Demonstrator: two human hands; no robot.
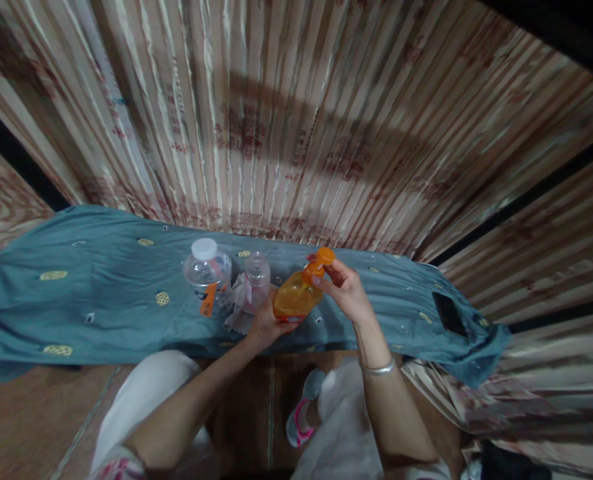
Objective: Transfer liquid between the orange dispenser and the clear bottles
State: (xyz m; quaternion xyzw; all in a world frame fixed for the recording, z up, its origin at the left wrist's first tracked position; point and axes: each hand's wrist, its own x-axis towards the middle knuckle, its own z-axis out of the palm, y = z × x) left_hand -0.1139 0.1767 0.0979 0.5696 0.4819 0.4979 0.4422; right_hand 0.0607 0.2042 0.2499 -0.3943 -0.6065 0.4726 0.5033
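A clear bottle of amber liquid [296, 298] with an orange pump top leans to the right above the cloth-covered surface. Around its lower body, my left hand [269, 325] is closed. At the orange collar below the pump head, the fingers of my right hand [344, 287] grip the top. Just left of the bottle, a small open clear jar [257, 277] stands by a crumpled pale cloth [236, 313]. Further left is a larger clear plastic jar [207, 277] with a white lid and an orange label.
A teal cloth with yellow patterns [121, 293] covers the long narrow surface. On its right end lies a black phone [449, 314]. Patterned curtains [276, 133] hang behind it, with dark poles at both sides. My knees are close to the front edge.
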